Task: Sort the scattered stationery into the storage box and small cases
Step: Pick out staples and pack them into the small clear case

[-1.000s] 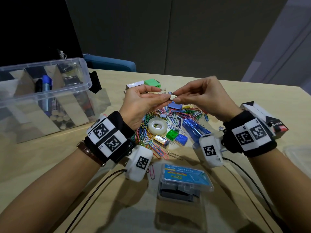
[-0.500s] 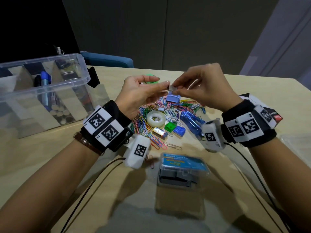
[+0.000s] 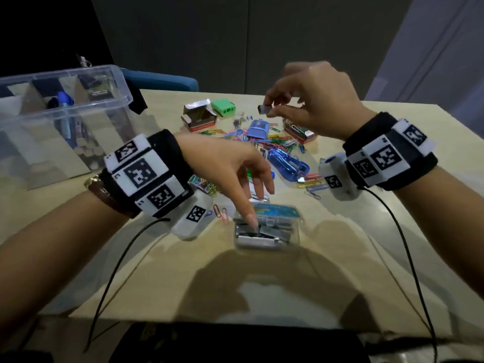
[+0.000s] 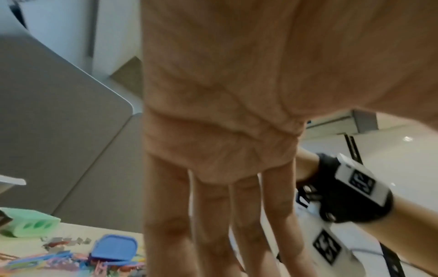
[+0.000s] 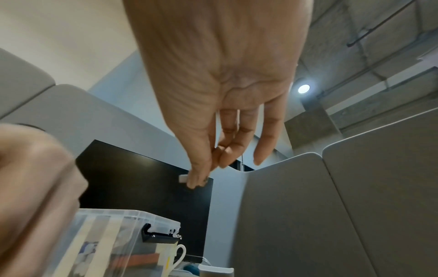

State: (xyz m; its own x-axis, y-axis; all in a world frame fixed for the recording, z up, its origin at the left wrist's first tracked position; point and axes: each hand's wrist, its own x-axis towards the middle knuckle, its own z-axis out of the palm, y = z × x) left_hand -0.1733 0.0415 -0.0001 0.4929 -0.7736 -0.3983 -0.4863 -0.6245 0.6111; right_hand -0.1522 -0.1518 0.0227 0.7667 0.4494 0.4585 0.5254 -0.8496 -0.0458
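Nearest the person, a small clear case point(image 3: 267, 226) sits on the surface point(image 3: 340, 271), its blue-labelled lid raised. The case already holds dark metal pieces, probably staple strips, though blur hides detail. The left hand point(image 3: 230, 166) reaches down into it with fingers extended and relaxed, its forefinger tip touching the contents, likely to settle or press them flat so more will fit; it grips nothing.

Just beyond lies the unsorted heap: coloured paper clips point(image 3: 272, 142) spread round a blue stapler point(image 3: 288, 163) and a small blue case point(image 3: 258, 128). That pile stays central, within easy reach of both hands.

Above its far side the right hand point(image 3: 311, 98) hovers, thumb and fingers pinching a small grey metal block point(image 3: 264, 109), seemingly a strip of staples, held clear of the clutter and ready to go into a case.

Farther back stand an open staple box point(image 3: 199, 117) and a green sharpener point(image 3: 224, 107). At far left the clear storage box point(image 3: 78, 100) stands open, dividers and pens inside.
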